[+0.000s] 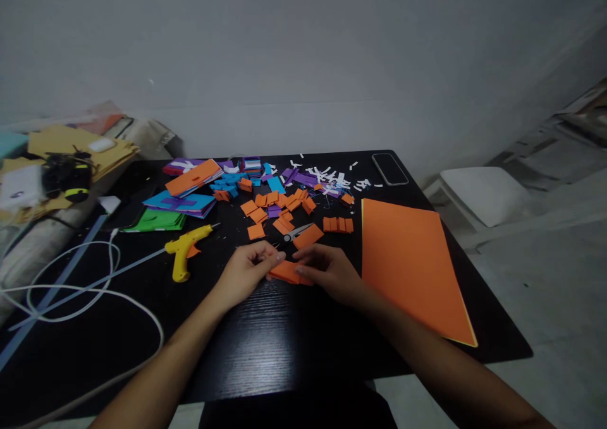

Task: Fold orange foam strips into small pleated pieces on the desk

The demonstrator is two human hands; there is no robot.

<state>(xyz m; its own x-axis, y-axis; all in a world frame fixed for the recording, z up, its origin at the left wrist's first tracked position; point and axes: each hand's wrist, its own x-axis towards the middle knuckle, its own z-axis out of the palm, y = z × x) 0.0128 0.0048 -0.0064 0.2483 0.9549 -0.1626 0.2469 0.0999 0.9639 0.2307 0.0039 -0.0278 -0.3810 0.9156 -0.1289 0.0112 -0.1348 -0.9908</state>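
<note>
Between both hands is a small folded strip of orange paper (286, 271), held just above the black table. My left hand (246, 270) pinches its left end between thumb and fingers. At the other end, my right hand (332, 271) is closed on the paper, with the fingertips partly hidden behind it. Just beyond the hands lie scissors (294, 233), partly under a flat orange paper piece (308, 235). Several small folded orange pieces (258, 215) are scattered farther back, and a row of folded orange paper (338, 225) lies to their right.
A yellow glue gun (183, 252) with a long glue stick lies left, near a looping white cable (128, 293). Large orange sheets (403, 258) cover the table's right side. Folded coloured papers (177, 203), white scraps (325, 175) and a phone (389, 169) sit toward the back.
</note>
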